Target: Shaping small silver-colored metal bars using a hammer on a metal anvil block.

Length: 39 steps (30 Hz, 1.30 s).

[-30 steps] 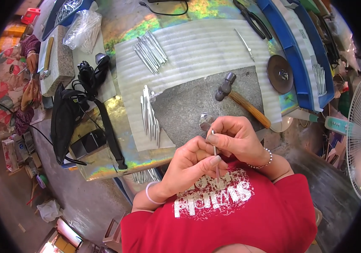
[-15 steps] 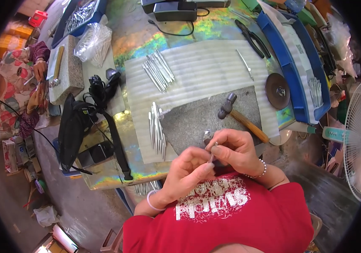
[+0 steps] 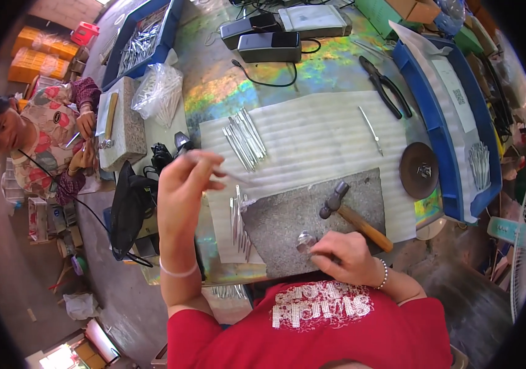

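My left hand [image 3: 184,181] is raised over the left side of the white foam sheet [image 3: 324,123], fingers pinched on a thin metal rod [image 3: 236,174] blurred by motion. Below that rod lies a bundle of silvery rods [image 3: 237,227], and beyond it a second bundle [image 3: 244,140]. My right hand [image 3: 350,257] rests at the near edge of a grey stone slab [image 3: 269,227], fingers curled together; what they hold is hidden. A small shiny metal piece [image 3: 305,241] sits at its fingertips. On the slab's right lies a ball-peen hammer [image 3: 361,224] with a wooden handle.
Black-handled pliers [image 3: 386,87], a single rod [image 3: 370,130] and a brown round dish [image 3: 418,171] with small metal bits lie at right, beside a long blue tray [image 3: 426,117]. A black bag [image 3: 129,212] is at left. Another person [image 3: 47,135] works beyond a stone block [image 3: 124,126].
My hands, together near my chest before, are now apart. The left swung up and left with the rod; the right moved lower onto the slab's edge. The whole view has shifted.
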Available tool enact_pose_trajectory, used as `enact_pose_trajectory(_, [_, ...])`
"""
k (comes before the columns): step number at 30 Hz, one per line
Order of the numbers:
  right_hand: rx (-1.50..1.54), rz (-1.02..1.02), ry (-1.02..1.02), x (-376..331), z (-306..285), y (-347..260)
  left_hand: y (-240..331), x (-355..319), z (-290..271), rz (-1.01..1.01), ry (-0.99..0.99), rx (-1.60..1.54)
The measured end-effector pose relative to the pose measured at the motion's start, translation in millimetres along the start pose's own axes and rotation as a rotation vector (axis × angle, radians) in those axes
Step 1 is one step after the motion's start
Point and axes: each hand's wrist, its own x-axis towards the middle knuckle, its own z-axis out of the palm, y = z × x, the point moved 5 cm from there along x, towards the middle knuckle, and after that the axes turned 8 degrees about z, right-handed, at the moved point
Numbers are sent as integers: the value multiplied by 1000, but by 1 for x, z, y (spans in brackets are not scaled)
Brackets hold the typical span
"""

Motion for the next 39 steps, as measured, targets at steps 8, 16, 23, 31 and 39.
enact_pose_trajectory(8, [68,-29,-38,2,1,-1,-73,86,11,-4,-68,546])
enact_pose_trajectory(16, [-9,42,-16,2,6,-1,-72,71,5,154,29,738])
enact_pose_trajectory(23, [-41,87,11,1,9,-3,-67,-34,-41,80,76,568])
enact_pose_trajectory(31, [-224,-44,143,-7,6,-24,-96,-82,-34,52,-31,844])
enact_pose_trajectory(39, [-326,101,305,-21,-23,-34,-77,-16,-22,276,52,851])
